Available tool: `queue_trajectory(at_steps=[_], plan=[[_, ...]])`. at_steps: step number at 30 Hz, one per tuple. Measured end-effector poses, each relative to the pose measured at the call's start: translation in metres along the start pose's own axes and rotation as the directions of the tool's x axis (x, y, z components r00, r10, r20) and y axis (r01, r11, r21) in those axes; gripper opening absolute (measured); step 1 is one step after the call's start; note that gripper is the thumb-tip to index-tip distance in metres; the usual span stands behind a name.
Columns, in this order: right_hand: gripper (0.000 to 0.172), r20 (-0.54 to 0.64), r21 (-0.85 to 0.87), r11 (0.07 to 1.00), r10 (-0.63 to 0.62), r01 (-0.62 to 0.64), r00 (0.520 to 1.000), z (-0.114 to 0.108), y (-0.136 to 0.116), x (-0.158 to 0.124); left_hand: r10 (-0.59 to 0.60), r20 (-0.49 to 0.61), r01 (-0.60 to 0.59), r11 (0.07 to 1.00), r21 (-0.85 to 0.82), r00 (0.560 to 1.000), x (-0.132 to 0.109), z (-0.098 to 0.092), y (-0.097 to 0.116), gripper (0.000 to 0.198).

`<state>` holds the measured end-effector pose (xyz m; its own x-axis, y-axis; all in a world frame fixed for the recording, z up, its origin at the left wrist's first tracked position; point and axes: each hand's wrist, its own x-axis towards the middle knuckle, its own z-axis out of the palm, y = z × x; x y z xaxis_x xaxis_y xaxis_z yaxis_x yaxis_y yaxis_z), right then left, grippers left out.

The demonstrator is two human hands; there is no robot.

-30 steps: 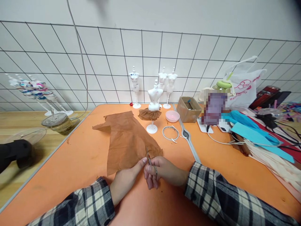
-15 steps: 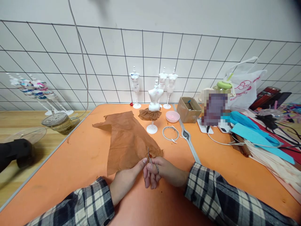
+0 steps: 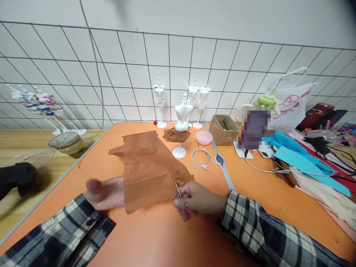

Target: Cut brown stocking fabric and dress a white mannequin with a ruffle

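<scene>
A piece of brown fabric (image 3: 148,167) lies spread over the orange table, its right edge ragged. My right hand (image 3: 198,198) grips a small pair of scissors (image 3: 178,188), blades pointing up and away over the fabric's right part. At the fabric's left edge is my left hand (image 3: 107,193), slightly blurred, thumb raised and apart. Its fingers reach under the cloth, so their tips are hidden. Beyond the fabric stands a small white dress form (image 3: 183,113) with a gathered brown skirt (image 3: 176,135) around its lower part.
A pink bowl (image 3: 204,138), a coil of wire (image 3: 201,158) and a cardboard box (image 3: 224,129) stand to the right. Several more dress forms (image 3: 160,100) line the wall. Blue cloth (image 3: 303,159) and cables lie far right; a lidded jar (image 3: 68,144) sits at left.
My left hand has left the scissors' side and moved left to the fabric's left edge. The fabric's near left corner has shifted slightly. My right hand still holds the scissors.
</scene>
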<state>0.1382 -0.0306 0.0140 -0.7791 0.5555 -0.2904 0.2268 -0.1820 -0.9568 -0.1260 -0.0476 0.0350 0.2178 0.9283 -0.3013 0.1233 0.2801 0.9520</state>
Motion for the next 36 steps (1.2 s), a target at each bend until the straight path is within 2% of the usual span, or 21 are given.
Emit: queue_trajectory(at_steps=[2,4,7,8,9,11,14,17,21,23,25,28,30,36], plan=[[0.028,0.033,-0.032,0.999,0.033,-0.032,0.999,0.002,0.001,0.002,-0.033,0.049,0.035,0.998,-0.047,0.998,-0.003,0.001,-0.001,0.045],[0.028,0.017,-0.071,0.996,0.059,-0.057,0.998,0.007,0.003,0.004,-0.082,0.157,0.101,0.988,-0.117,0.984,-0.003,0.008,-0.001,0.043],[0.025,-0.028,-0.135,0.990,0.041,-0.044,0.999,0.015,0.006,0.007,-0.165,0.393,0.265,0.940,-0.214,0.904,0.005,0.025,-0.003,0.034],[0.024,-0.041,-0.155,0.987,0.023,-0.029,0.999,0.016,0.007,0.008,-0.174,0.419,0.294,0.925,-0.241,0.891,0.008,0.030,-0.004,0.028],[0.024,-0.050,-0.172,0.985,0.012,-0.020,0.999,0.017,0.009,0.009,-0.184,0.409,0.312,0.910,-0.272,0.894,0.011,0.035,-0.006,0.020],[0.025,-0.081,-0.179,0.983,0.023,-0.038,0.996,0.019,0.011,0.010,-0.195,0.322,0.306,0.888,-0.343,0.926,0.016,0.043,-0.009,0.003],[0.023,-0.117,-0.115,0.988,0.092,-0.105,0.989,0.022,0.010,0.010,-0.173,0.270,0.280,0.857,-0.432,0.947,0.016,0.046,-0.010,0.013],[0.022,-0.090,-0.053,0.993,0.104,-0.109,0.991,0.027,0.005,0.008,-0.117,0.236,0.225,0.834,-0.503,0.965,0.015,0.045,-0.006,0.018],[0.025,-0.087,0.019,0.996,0.094,-0.092,0.992,0.031,-0.001,0.005,-0.079,0.063,0.100,0.842,-0.531,0.995,0.017,0.049,-0.006,0.028],[0.027,-0.066,0.060,0.995,0.084,-0.080,0.994,0.031,0.000,0.004,-0.076,0.022,0.076,0.849,-0.522,0.997,0.018,0.051,-0.009,0.033],[0.028,-0.043,0.082,0.994,0.075,-0.071,0.996,0.030,0.002,0.005,-0.085,0.043,0.094,0.838,-0.537,0.995,0.018,0.054,-0.012,0.034],[0.028,-0.007,0.070,0.994,0.083,-0.082,0.997,0.032,0.005,0.006,-0.116,0.189,0.202,0.816,-0.541,0.975,0.016,0.056,-0.015,0.034],[0.029,0.022,0.061,0.993,0.095,-0.096,0.995,0.033,0.004,0.006,-0.125,0.235,0.230,0.836,-0.498,0.964,0.014,0.057,-0.016,0.038],[0.035,0.000,0.067,0.993,0.096,-0.095,0.995,0.036,0.002,0.006,-0.027,0.196,0.107,0.905,-0.412,0.980,0.011,0.058,-0.015,0.035]])
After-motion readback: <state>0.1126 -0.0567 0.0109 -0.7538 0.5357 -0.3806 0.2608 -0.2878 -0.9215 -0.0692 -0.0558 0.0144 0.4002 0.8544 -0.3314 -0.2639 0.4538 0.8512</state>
